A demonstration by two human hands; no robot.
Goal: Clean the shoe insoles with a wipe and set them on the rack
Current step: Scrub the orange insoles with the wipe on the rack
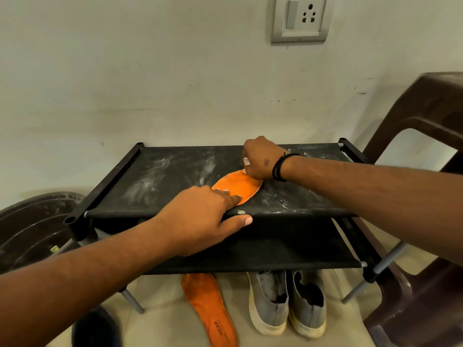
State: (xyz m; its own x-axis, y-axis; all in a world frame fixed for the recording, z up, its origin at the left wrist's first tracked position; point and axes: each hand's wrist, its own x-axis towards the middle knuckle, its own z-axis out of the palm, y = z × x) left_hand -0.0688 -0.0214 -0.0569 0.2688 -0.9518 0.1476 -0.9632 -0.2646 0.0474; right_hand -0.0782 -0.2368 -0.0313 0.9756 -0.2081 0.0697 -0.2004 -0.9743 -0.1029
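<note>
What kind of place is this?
Likely a home, by a wall: a black shoe rack, grey shoes on the tiled floor under it, a wall socket above and a brown plastic chair alongside.

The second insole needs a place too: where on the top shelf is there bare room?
The left half of the top shelf is bare fabric, dusty, bordered by the left end bar and the orange insole. The middle is crowded: the left hand presses the insole, the right hand grips a wipe. A narrower strip lies under the right forearm.
</note>
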